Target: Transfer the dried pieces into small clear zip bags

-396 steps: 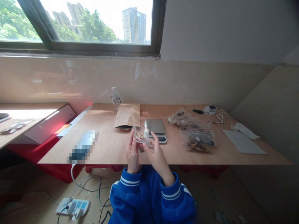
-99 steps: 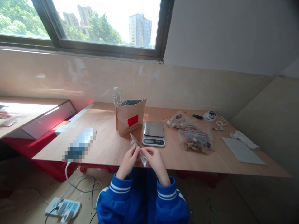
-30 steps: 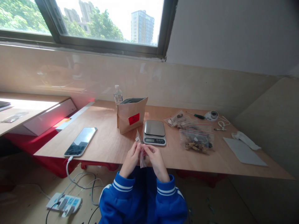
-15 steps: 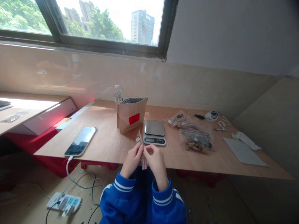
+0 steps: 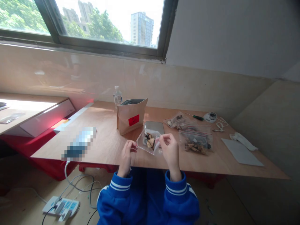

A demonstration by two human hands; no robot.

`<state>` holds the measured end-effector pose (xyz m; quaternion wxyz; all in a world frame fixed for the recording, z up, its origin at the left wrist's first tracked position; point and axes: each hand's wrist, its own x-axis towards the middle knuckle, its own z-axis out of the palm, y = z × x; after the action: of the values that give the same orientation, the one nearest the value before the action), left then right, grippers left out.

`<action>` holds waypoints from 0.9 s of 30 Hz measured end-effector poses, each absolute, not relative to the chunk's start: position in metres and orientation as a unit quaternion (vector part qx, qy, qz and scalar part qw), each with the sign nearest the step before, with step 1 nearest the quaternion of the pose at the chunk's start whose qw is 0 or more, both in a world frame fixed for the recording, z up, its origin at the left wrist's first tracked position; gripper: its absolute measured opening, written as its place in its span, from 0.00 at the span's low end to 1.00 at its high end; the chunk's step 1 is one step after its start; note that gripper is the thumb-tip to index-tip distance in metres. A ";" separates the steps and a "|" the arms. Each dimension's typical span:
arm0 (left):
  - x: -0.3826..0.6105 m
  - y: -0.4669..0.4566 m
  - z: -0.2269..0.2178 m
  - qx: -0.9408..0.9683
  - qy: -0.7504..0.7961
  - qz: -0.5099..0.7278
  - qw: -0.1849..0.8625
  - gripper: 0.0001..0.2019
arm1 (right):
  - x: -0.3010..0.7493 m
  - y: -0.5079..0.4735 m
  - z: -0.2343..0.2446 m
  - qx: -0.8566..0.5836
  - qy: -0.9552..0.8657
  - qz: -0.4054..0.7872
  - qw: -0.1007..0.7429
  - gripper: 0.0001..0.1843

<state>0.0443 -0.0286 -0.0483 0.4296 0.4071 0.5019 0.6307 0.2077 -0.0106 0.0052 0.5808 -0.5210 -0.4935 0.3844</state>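
Between my hands a clear zip bag (image 5: 143, 144) is spread wide, with dark and pale dried pieces (image 5: 150, 141) inside it. My left hand (image 5: 127, 156) pinches the bag's left edge. On the other side my right hand (image 5: 170, 150) grips its right edge between thumb and fingers. The bag is held in front of a small kitchen scale (image 5: 154, 126), covering its display and the lower part of its steel plate. Just left of the scale stands a brown paper pouch (image 5: 126, 120) with a red label, its top gaping.
Several zip bags of dried pieces (image 5: 195, 142) lie right of the scale. Beyond them are a screwdriver (image 5: 198, 117), a white camera (image 5: 212, 117) and a white sheet (image 5: 241, 152). A charging phone (image 5: 79, 144) lies left; a bottle (image 5: 117, 95) stands behind the pouch.
My hands have moved apart, the right one to the right and slightly up. The bag, narrow and edge-on before, is now spread between them with its contents showing.
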 end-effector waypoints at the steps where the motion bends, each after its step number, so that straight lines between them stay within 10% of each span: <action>1: 0.048 -0.027 -0.051 0.364 0.487 0.648 0.458 0.16 | 0.203 -0.010 0.012 -0.503 -0.502 0.399 0.579 0.16; 9: 0.073 -0.029 -0.047 0.230 0.279 0.640 0.678 0.30 | 0.178 0.022 0.027 -0.418 -0.587 0.514 0.465 0.13; 27: 0.046 -0.003 -0.082 0.066 0.324 0.743 0.582 0.10 | 0.120 0.070 0.036 -0.355 -0.874 0.186 0.273 0.18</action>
<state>0.0456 -0.0032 -0.0824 0.5821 0.0659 0.3244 0.7427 0.1201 0.0700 0.0364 0.2728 -0.3554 -0.8745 0.1860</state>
